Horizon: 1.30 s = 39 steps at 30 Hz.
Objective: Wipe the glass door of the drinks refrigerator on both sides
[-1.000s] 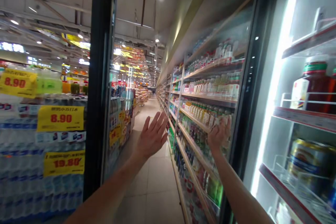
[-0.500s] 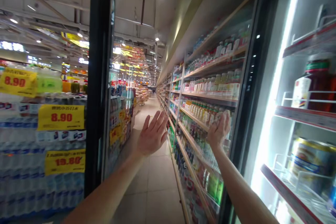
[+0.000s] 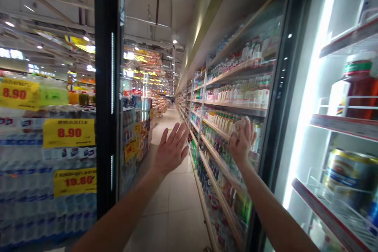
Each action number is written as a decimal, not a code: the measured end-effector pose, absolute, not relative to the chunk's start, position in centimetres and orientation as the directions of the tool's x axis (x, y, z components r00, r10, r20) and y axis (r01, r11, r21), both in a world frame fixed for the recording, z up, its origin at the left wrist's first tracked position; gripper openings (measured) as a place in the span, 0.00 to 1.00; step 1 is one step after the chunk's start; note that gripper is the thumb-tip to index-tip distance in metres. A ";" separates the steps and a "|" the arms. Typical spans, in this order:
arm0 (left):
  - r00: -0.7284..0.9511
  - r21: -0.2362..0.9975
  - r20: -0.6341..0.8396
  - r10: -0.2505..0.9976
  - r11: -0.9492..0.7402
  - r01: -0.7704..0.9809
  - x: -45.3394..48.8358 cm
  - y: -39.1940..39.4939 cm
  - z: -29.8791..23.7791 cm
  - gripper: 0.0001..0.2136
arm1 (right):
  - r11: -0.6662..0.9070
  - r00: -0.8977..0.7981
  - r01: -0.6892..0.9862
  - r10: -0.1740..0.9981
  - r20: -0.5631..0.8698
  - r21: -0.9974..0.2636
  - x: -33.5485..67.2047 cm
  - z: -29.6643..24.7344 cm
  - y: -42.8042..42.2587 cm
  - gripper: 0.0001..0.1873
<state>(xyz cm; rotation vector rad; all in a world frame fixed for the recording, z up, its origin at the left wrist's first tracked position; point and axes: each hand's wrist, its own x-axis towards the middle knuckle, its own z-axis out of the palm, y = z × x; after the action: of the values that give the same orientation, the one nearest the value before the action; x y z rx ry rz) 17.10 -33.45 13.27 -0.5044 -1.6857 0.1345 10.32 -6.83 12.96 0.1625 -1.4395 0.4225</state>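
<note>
A glass door with a dark frame (image 3: 106,86) stands open in front of me, and the aisle shows through its pane. My left hand (image 3: 171,149) is flat with its fingers spread, palm turned to the glass. To the right, my right hand (image 3: 242,141) presses a crumpled pale cloth (image 3: 235,129) to the pane, its fingers bent round it. Part of the cloth is hidden behind the fingers. Bottles on the shelves lie beyond the glass, behind both hands.
At the right, a lit cooler holds a dark red bottle (image 3: 362,86) and a gold and blue can (image 3: 344,173) on wire shelves (image 3: 342,126). Stacked bottled water (image 3: 26,189) with yellow price signs (image 3: 69,132) stands at the left. A tiled aisle floor (image 3: 165,201) runs ahead.
My right hand has moved a little to the left across the glass with the cloth, which now shows more. The left hand stays nearly in place. The view has shifted slightly.
</note>
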 end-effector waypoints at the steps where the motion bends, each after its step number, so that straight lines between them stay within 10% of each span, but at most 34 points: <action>1: -0.096 -0.368 0.911 0.400 0.896 0.247 17.1 -33.4 13.3 0.28 | 0.901 0.078 -0.382 0.254 0.964 -0.207 10.1 13.4 -6.1 0.26; 4: -0.092 -0.370 0.911 0.401 0.896 0.243 17.2 -33.2 13.3 0.27 | 0.888 0.108 -0.410 0.275 0.955 -0.210 10.2 13.7 -7.1 0.27; 11: -0.082 -0.371 0.912 0.402 0.894 0.249 17.1 -33.6 13.4 0.26 | 0.838 0.092 -0.448 -0.304 0.948 0.312 12.4 11.0 -14.2 0.23; 19: -0.071 -0.360 0.919 0.388 0.899 0.251 17.0 -33.4 13.3 0.27 | 0.814 0.124 -0.381 0.514 0.849 -0.438 8.7 15.5 -2.8 0.26; 28: -0.036 -0.358 0.923 0.382 0.890 0.282 16.5 -33.6 13.3 0.26 | 0.845 0.116 -0.426 -0.303 0.946 0.323 11.4 13.6 -11.7 0.21; 30: -0.036 -0.359 0.923 0.383 0.892 0.276 16.5 -33.6 13.3 0.25 | 0.876 0.109 -0.415 -0.222 0.969 0.248 10.9 14.2 -9.8 0.21; 35: -0.036 -0.353 0.926 0.376 0.895 0.271 16.7 -33.4 13.2 0.25 | 0.838 0.116 -0.397 0.449 0.886 -0.373 8.8 19.1 -3.1 0.26; 39: -0.033 -0.344 0.929 0.368 0.896 0.279 16.7 -33.4 13.2 0.25 | 0.887 0.122 -0.425 0.254 0.959 -0.181 9.8 20.6 -6.3 0.25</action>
<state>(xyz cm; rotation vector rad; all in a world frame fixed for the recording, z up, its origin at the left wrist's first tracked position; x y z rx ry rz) 16.67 -33.41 13.18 -0.5102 -1.6258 0.0758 9.78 -6.35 20.55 0.1500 -1.3614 0.4982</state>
